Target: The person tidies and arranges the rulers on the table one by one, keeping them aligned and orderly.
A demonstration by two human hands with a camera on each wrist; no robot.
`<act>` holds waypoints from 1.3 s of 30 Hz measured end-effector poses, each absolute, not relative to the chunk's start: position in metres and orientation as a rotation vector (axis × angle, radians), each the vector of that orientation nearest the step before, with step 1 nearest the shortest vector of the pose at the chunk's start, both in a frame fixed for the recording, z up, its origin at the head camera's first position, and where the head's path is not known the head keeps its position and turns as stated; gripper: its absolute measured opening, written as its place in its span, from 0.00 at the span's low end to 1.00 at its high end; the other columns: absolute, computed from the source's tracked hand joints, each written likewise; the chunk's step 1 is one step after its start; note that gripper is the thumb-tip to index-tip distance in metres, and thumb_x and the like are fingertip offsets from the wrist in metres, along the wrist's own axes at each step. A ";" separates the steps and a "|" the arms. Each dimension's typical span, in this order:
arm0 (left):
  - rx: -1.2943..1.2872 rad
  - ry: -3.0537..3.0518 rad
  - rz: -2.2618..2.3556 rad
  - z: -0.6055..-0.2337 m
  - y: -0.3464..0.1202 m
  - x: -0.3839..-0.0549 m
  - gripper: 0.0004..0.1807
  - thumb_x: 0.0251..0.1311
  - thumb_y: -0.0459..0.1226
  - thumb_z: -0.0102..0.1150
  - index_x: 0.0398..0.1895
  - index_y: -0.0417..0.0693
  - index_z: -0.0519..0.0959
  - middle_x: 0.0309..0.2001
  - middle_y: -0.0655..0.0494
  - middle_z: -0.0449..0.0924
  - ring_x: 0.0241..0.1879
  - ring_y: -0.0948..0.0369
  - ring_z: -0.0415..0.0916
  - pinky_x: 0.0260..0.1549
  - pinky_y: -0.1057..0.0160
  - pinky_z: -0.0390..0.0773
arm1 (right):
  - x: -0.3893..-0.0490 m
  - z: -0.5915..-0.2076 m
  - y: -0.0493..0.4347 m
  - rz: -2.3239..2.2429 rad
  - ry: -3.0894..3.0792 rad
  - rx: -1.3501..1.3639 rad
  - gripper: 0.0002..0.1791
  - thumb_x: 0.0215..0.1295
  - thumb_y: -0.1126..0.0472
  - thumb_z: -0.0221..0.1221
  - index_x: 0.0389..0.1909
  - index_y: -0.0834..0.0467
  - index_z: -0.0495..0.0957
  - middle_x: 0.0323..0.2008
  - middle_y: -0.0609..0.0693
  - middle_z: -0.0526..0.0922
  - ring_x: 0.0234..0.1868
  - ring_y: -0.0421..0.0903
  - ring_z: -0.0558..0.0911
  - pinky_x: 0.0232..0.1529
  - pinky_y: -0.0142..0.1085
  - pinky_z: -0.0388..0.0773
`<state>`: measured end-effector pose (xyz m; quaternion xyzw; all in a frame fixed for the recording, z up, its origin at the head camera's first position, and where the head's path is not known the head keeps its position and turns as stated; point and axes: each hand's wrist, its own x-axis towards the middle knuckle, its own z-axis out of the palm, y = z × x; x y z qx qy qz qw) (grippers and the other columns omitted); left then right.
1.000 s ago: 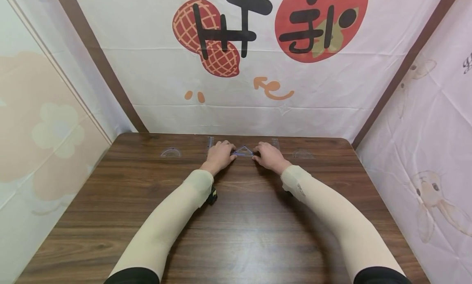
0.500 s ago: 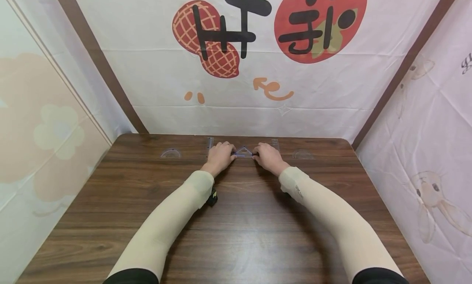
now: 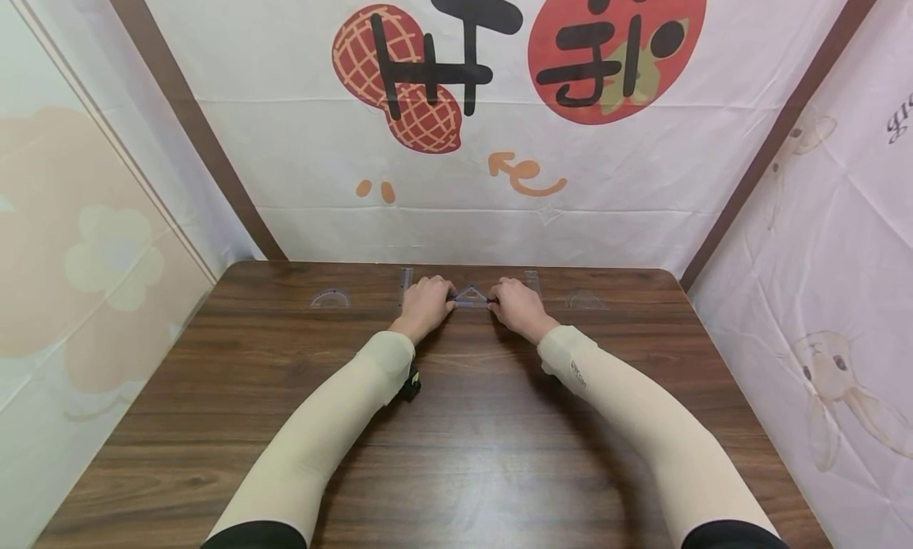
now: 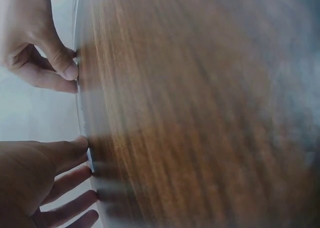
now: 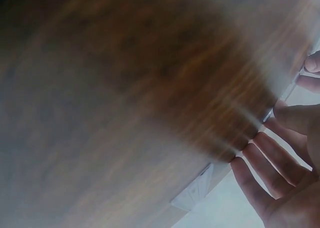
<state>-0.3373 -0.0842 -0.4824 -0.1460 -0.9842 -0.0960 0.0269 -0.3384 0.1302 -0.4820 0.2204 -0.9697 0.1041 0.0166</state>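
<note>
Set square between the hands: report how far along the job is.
Apparently done: the left protractor and right protractor lie outermost, with the left ruler and right ruler between them. In hand: the left hand and right hand pinch the set square at opposite ends. Remaining: probably final straightening and release, as both hands hold it.

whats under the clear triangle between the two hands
The brown table shows through the clear triangle; the left hand and right hand cover its ends, hiding what's beneath there.
</note>
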 end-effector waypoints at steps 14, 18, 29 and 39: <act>-0.382 -3.045 -0.534 -0.483 -0.084 -0.337 0.14 0.75 0.43 0.68 0.57 0.50 0.88 0.59 0.48 0.83 0.63 0.45 0.76 0.56 0.43 0.81 | -0.339 -0.488 0.128 0.308 -2.983 0.645 0.11 0.77 0.60 0.66 0.53 0.58 0.88 0.47 0.52 0.83 0.51 0.52 0.84 0.46 0.47 0.86; -0.379 -3.054 -0.549 -0.483 -0.084 -0.337 0.14 0.75 0.42 0.67 0.57 0.49 0.88 0.60 0.47 0.83 0.64 0.44 0.75 0.59 0.43 0.79 | -0.339 -0.488 0.128 0.312 -2.992 0.650 0.11 0.77 0.60 0.65 0.54 0.59 0.87 0.49 0.53 0.84 0.52 0.52 0.84 0.47 0.47 0.86; -0.337 -3.097 -0.657 -0.479 -0.082 -0.338 0.14 0.73 0.42 0.69 0.56 0.49 0.89 0.63 0.48 0.83 0.65 0.42 0.73 0.63 0.42 0.75 | -0.339 -0.488 0.128 0.312 -2.994 0.655 0.11 0.77 0.62 0.64 0.54 0.59 0.87 0.48 0.53 0.83 0.51 0.52 0.84 0.46 0.46 0.86; -0.350 -3.091 -0.627 -0.479 -0.082 -0.336 0.17 0.72 0.43 0.70 0.60 0.48 0.87 0.66 0.46 0.80 0.67 0.41 0.71 0.67 0.42 0.72 | -0.340 -0.488 0.127 0.346 -2.997 0.642 0.10 0.75 0.63 0.64 0.52 0.60 0.87 0.46 0.52 0.83 0.49 0.51 0.84 0.45 0.46 0.86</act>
